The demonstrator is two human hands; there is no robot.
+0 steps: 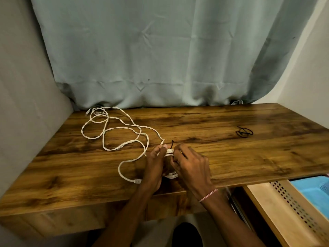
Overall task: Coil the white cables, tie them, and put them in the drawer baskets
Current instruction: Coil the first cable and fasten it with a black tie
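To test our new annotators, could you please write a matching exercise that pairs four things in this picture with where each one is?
Things
1. coiled white cable
2. loose white cable
3. spare black ties
4. blue basket

Places
A. in the open drawer, lower right
B. spread over the desk, left rear
C. gripped between left hand and right hand
D. lying on the desk, right side

Pairs: 1-C, 2-B, 3-D, 4-A

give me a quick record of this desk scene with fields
surface: wooden desk
left hand: grips coiled cable
right hand: grips the same coil, by the black tie
loose cables: uncoiled, left part of desk
spare ties: black, right part, untouched
blue basket: in open drawer, lower right
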